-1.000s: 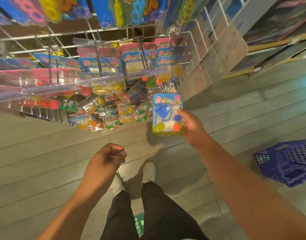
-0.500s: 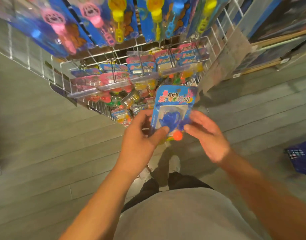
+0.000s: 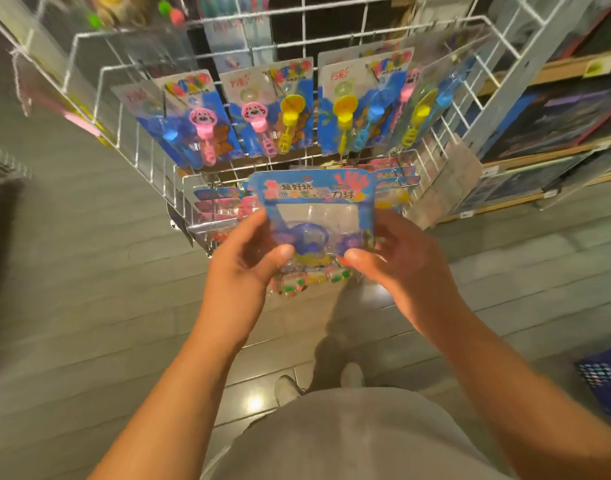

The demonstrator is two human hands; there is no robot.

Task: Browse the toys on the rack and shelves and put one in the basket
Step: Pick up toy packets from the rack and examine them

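I hold a blue blister-pack toy (image 3: 314, 206) upright in front of me, with a clear bubble showing a blue piece inside. My left hand (image 3: 243, 261) grips its lower left edge, thumb on the front. My right hand (image 3: 397, 261) grips the lower right edge the same way. Behind the pack stands a white wire rack (image 3: 227, 57) hung with carded bubble-wand toys (image 3: 272, 112) and, lower down, more packs like mine (image 3: 221, 202). The blue basket (image 3: 605, 379) sits on the floor at the right edge, only partly in view.
Wooden shelves (image 3: 556, 71) with flat dark boxes run along the right. The floor is grey planks (image 3: 89, 271). My shoes (image 3: 290, 389) stand just in front of the rack's foot.
My left hand came up and took the pack's left side, so both hands hold it now. The view tilted upward, showing the bubble-wand row; the basket slid toward the right edge.
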